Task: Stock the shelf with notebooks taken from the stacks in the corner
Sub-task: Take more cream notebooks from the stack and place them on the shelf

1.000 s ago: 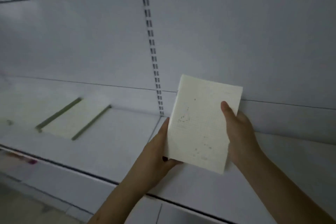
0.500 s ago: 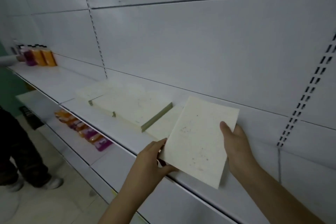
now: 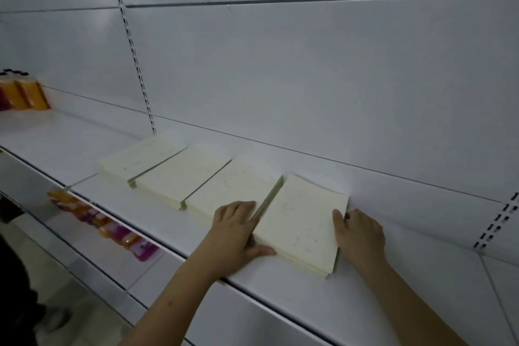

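Notebook [image 3: 302, 223] down flat on the shelf [image 3: 280, 289] now, no longer held up in the air against the back panel [image 3: 309, 78] as half a second ago. Landed as the fourth in a row of cream notebooks [image 3: 179, 174], green spine edge just beside the third one, which lies under the left fingers.

Left hand [image 3: 234, 229] laid flat at the spine side: fingers [image 3: 238, 206] straight and loosely spread over the neighbouring cover, thumb stretched along the near edge of the new notebook. Pressing or steadying, not pinching. Right hand [image 3: 361, 234] at the opposite edge, thumb on the cover near the corner, other fingers tucked beside or under the edge; whether gripping the notebook or merely nudging it, cannot tell.

Appears to be a thin pile rather than a single book, judging by the layered edges at the near right corner, below the right fingers.

Meaning for the task: one more placement about finished, only squaring-up and release left. Plenty of bare shelf beyond the right fingers for further notebooks. Stacks in the corner not in view, so the remaining supply cannot be judged.

Far off past the left fingers, orange and purple bottles [image 3: 28, 94] at the shelf end, and bright packets [image 3: 112, 230] on the lower shelf [image 3: 84, 261] below the left wrist.
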`<state>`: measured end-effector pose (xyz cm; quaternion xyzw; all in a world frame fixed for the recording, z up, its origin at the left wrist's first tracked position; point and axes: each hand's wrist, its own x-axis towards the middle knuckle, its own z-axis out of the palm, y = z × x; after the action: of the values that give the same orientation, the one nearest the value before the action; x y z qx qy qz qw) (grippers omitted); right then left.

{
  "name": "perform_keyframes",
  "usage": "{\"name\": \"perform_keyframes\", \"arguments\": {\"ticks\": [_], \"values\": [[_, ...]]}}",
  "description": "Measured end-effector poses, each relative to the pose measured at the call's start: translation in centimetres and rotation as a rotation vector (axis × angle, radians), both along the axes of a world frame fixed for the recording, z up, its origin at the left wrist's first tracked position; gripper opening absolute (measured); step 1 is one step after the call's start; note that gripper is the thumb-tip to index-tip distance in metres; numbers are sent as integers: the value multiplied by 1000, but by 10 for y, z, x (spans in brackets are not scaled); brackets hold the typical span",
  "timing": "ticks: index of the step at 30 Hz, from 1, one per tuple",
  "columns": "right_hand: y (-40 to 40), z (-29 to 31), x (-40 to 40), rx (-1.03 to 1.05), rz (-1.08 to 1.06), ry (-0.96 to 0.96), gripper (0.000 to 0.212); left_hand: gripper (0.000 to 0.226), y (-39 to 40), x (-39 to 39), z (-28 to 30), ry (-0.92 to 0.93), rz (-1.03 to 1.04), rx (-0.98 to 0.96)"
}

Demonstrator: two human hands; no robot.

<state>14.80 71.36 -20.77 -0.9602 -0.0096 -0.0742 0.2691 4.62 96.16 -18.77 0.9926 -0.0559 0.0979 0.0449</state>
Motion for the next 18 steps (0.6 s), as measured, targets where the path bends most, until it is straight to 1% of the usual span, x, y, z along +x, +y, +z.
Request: {"name": "perform_keyframes", "arguments": {"ticks": [2, 7, 10, 13, 16, 18], "values": [[-1, 1, 4, 41, 9, -26, 49, 98, 2, 2, -3, -15, -23, -23], [0, 1, 3, 29, 91, -47, 39, 100, 8, 14, 1, 71, -88, -69], [2, 1, 4, 37, 129, -24, 49, 102, 7, 26, 7, 143, -98, -112], [4, 2, 2, 95, 136, -31, 60, 100, 8, 32, 4, 138, -121, -143], [6, 4, 1, 90, 132, -7, 73, 97, 9, 27, 8, 172, -138, -196], [4, 7, 2, 140, 108, 5, 79, 108, 7, 17, 21, 240, -155, -243]]}}
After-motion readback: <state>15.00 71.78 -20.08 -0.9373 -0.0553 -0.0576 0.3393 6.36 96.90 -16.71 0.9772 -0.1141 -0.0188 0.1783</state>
